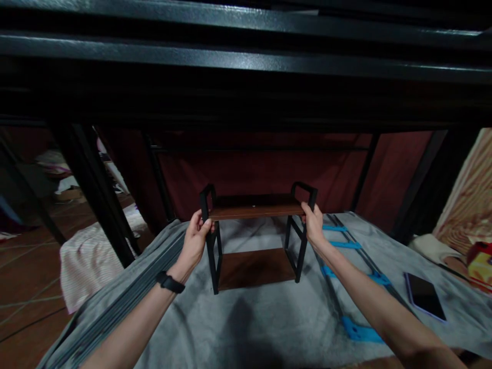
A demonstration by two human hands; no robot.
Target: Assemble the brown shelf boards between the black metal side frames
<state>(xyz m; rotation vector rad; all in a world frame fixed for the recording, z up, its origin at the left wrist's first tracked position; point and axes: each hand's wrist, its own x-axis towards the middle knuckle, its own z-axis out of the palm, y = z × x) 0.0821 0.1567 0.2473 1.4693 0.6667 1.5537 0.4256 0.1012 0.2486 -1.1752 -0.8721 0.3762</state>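
Observation:
A small two-tier shelf [253,209] with brown wooden boards and a black metal frame stands upright on a grey blanket [246,328]. My left hand [195,240], with a dark band on its wrist, grips the frame's left upright just at the upper board. On the opposite side my right hand [313,223] pinches the right upright near the end of that same board. Both hands are closed, and some fingertips are hidden behind the frame. Rounded black handles rise above the upper board at each end.
Dark metal bars [246,59] cross low overhead. Right of the shelf lies a rack with blue plastic rungs [346,245] and a phone [425,296]. Grey rods [134,297] lie along the left. Behind hangs a dark red curtain [253,169]; a striped cloth [90,256] drapes at left.

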